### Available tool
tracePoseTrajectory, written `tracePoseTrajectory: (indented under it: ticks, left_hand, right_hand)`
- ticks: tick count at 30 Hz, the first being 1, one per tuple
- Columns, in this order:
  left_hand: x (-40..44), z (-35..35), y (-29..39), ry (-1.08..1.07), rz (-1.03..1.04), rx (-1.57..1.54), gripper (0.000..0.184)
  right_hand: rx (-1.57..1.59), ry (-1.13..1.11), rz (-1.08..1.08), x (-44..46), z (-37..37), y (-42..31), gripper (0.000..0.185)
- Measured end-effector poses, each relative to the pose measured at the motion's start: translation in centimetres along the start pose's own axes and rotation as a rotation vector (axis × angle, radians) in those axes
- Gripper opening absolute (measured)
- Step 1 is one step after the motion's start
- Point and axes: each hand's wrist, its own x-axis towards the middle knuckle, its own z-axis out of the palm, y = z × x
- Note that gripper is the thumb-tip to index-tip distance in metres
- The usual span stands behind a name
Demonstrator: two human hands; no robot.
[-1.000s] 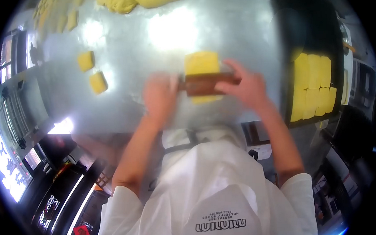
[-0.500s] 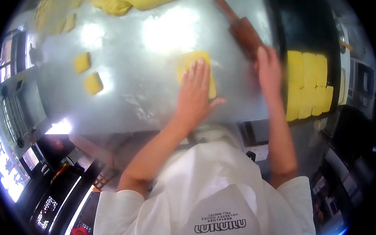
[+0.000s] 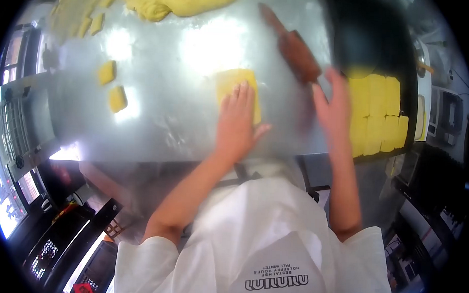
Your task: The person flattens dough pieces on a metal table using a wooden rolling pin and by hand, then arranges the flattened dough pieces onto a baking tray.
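Observation:
My left hand [image 3: 236, 120] lies flat, thumb apart, on a thin yellow dough sheet [image 3: 248, 78] on the metal table [image 3: 168, 107]. To its right, my right hand [image 3: 332, 106] is beside the near end of a brown rolling pin [image 3: 299, 56], with thumb and forefinger spread. The pin lies at a slant on the table, and its near handle is blurred. Two small dough pieces, an upper one [image 3: 107, 73] and a lower one [image 3: 118, 99], sit to the left of the sheet.
A large yellow dough mass [image 3: 173, 1] is at the far edge, with several small pieces [image 3: 97, 23] to its left. On the right, a dark tray [image 3: 410, 102] holds several flat dough sheets [image 3: 376, 95] in rows.
Both hands were on the rolling pin over the dough; the pin has since moved to the right. My left hand now rests on the sheet, and my right hand has let go of the pin.

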Motion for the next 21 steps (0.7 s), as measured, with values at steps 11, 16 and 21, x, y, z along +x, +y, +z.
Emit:
tracePoseTrajectory:
  ticks: [11,16,21]
  left_hand:
    - [-2.2,-1.8,-3.2,0.202,-0.129,-0.283,0.071]
    - [0.2,-2.1,-7.8,0.375,-0.254,-0.500,0.052]
    - [4.5,-4.1,-8.1,0.242,-0.065,-0.155,0.029]
  right_hand:
    - [0.420,-0.364,0.217,-2.1,4.8,-4.9,0.040]
    - [0.165,-0.440,0.184,-0.9,7.0,-6.1,0.048]
    - [0.056,-0.342,0.098,-1.2,8.3,-6.1,0.047]
